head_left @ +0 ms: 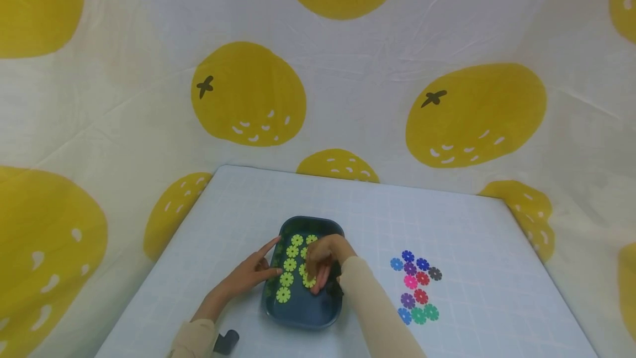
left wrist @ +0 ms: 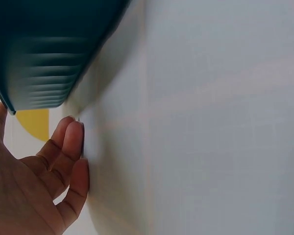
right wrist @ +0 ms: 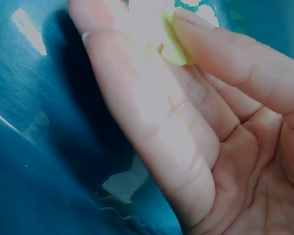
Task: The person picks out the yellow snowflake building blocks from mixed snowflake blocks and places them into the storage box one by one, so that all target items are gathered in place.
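Observation:
A dark blue tray (head_left: 310,219) on the white table holds several yellow-green flower-shaped discs (head_left: 290,264). My right hand (head_left: 317,276) reaches into the tray and pinches one yellow-green disc (right wrist: 174,49) between thumb and fingers (right wrist: 137,98); the right wrist view shows the right hand (right wrist: 159,30) just over the tray's floor (right wrist: 34,147). My left hand (head_left: 258,269) rests against the tray's left rim with index finger and thumb stretched out. In the left wrist view the left hand (left wrist: 63,161) lies below the tray's outer wall (left wrist: 44,54), its fingers loosely on the cloth.
A cluster of several blue, purple, pink, red, green and dark discs (head_left: 416,283) lies on the table (head_left: 447,220) right of the tray. A small dark object (head_left: 227,340) sits by my left sleeve. A white cloth with yellow fruit prints (head_left: 248,93) hangs around the table.

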{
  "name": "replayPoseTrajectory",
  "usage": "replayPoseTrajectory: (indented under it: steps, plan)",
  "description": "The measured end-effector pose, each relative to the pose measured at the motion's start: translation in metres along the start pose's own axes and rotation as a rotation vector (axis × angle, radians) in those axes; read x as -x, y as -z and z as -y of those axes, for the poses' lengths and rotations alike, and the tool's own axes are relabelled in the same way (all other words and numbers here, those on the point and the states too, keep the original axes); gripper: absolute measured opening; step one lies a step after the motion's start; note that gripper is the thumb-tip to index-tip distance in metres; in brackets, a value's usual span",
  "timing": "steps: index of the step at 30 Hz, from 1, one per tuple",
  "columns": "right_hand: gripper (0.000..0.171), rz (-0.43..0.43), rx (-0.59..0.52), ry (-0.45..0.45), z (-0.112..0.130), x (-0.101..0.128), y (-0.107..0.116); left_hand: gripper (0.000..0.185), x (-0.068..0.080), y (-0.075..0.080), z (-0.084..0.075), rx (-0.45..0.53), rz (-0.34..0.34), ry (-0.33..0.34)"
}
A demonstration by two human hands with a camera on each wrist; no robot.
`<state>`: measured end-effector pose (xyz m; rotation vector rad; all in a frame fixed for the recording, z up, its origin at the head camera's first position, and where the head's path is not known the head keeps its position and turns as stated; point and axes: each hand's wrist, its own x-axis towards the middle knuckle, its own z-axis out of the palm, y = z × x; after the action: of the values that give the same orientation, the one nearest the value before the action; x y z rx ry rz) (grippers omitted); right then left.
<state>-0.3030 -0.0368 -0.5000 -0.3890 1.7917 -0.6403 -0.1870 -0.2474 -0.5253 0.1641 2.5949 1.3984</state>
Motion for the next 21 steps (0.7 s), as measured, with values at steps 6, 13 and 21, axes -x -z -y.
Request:
replayPoseTrajectory:
  steps: [6,13,21]
  plan:
    - [0.011,-0.048,0.061,-0.046,0.002,0.001,-0.001,0.073,0.010,0.009,-0.026,0.007,0.038,-0.008]
    - [0.011,-0.065,0.037,-0.082,0.004,0.006,-0.003,0.074,-0.001,0.001,0.000,0.006,0.017,-0.003]
    - [0.013,-0.073,0.087,-0.107,0.003,0.006,0.001,0.075,-0.008,-0.003,0.016,0.002,0.015,-0.001]
